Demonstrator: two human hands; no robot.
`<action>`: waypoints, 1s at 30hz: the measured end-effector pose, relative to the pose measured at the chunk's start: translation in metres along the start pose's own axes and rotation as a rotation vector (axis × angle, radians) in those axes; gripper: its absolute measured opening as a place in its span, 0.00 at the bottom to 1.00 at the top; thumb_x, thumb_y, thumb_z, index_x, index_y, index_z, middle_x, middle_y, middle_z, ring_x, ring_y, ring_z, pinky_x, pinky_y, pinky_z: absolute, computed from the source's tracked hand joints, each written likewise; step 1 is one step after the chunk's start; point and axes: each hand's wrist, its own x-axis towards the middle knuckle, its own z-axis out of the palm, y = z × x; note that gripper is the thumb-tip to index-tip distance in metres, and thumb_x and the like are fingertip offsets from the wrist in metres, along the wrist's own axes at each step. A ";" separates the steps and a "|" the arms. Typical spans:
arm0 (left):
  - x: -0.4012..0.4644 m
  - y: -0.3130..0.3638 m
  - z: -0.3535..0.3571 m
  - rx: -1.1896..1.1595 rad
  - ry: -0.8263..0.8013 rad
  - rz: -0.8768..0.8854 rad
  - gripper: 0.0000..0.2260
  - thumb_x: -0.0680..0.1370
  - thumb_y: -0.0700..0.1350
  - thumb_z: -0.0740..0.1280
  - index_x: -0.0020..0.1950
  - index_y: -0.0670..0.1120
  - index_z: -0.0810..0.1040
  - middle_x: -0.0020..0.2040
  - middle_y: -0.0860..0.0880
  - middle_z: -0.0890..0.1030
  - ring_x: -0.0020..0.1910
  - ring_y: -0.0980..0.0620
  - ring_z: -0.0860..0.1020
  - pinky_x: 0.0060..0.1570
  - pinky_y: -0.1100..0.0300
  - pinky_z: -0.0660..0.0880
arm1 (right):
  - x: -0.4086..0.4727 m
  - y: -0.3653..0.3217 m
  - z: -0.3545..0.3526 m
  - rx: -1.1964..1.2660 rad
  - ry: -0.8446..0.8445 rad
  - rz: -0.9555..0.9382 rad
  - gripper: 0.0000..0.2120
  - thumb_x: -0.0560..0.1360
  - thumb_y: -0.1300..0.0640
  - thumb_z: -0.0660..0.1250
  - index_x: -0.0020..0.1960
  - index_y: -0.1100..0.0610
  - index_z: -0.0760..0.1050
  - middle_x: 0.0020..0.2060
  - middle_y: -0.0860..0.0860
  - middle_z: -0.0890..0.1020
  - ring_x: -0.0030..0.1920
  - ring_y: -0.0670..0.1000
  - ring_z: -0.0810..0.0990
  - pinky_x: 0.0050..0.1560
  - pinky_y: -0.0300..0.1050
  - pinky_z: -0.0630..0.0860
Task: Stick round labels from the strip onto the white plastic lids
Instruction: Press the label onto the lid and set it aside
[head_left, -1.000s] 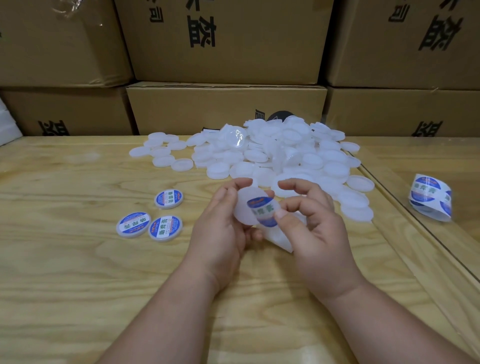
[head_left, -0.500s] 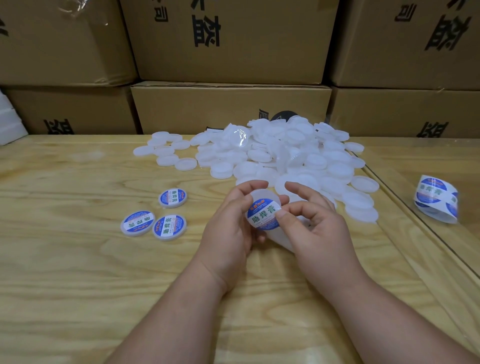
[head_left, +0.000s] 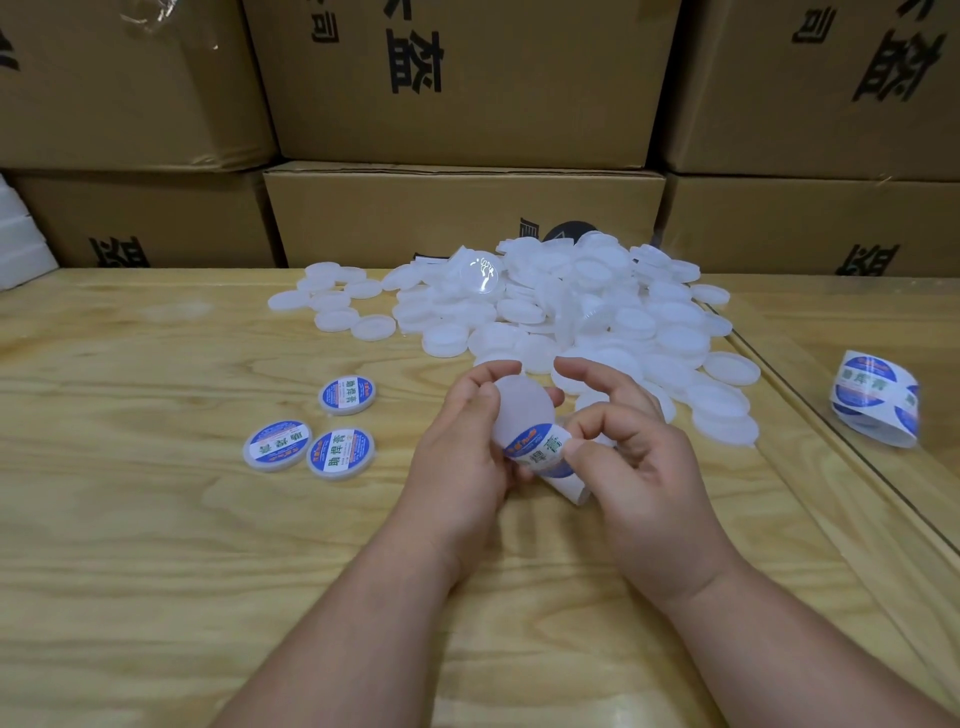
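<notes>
My left hand (head_left: 457, 457) grips a white plastic lid (head_left: 517, 408) by its edge, tilted up above the table. My right hand (head_left: 631, 457) pinches a round blue and white label (head_left: 540, 452) between thumb and forefinger, against the lid's lower edge. A piece of white backing strip (head_left: 569, 486) hangs below the label, under my right hand. A big heap of bare white lids (head_left: 571, 312) lies behind my hands. Three labelled lids (head_left: 311, 431) lie flat to the left.
A curled strip of labels (head_left: 875, 397) lies at the right, past a seam in the wooden table (head_left: 156, 519). Stacked cardboard boxes (head_left: 462, 218) wall off the back edge. A white foam block (head_left: 21, 249) sits at the far left.
The label sat across the face of the lid half a second ago. Now it sits lower, at the lid's bottom edge, and most of the lid's face shows bare.
</notes>
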 end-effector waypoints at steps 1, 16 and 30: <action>0.000 0.000 0.000 0.015 0.015 0.003 0.14 0.84 0.49 0.53 0.60 0.52 0.77 0.54 0.42 0.86 0.49 0.42 0.83 0.53 0.35 0.74 | 0.000 -0.002 0.001 0.002 -0.001 -0.010 0.07 0.67 0.57 0.66 0.31 0.50 0.77 0.64 0.44 0.78 0.69 0.39 0.70 0.63 0.37 0.70; -0.005 0.006 0.005 0.040 -0.104 0.004 0.12 0.80 0.49 0.57 0.56 0.48 0.78 0.48 0.42 0.81 0.38 0.49 0.76 0.34 0.56 0.66 | 0.006 0.006 0.001 -0.038 0.069 0.128 0.08 0.70 0.48 0.67 0.37 0.49 0.82 0.61 0.39 0.77 0.71 0.40 0.69 0.71 0.55 0.68; -0.008 0.006 0.009 0.237 -0.045 0.090 0.09 0.84 0.53 0.61 0.50 0.60 0.80 0.48 0.49 0.85 0.39 0.54 0.80 0.34 0.64 0.74 | 0.006 0.010 -0.001 -0.016 0.061 0.122 0.07 0.72 0.52 0.70 0.38 0.50 0.84 0.61 0.40 0.78 0.71 0.44 0.70 0.71 0.56 0.69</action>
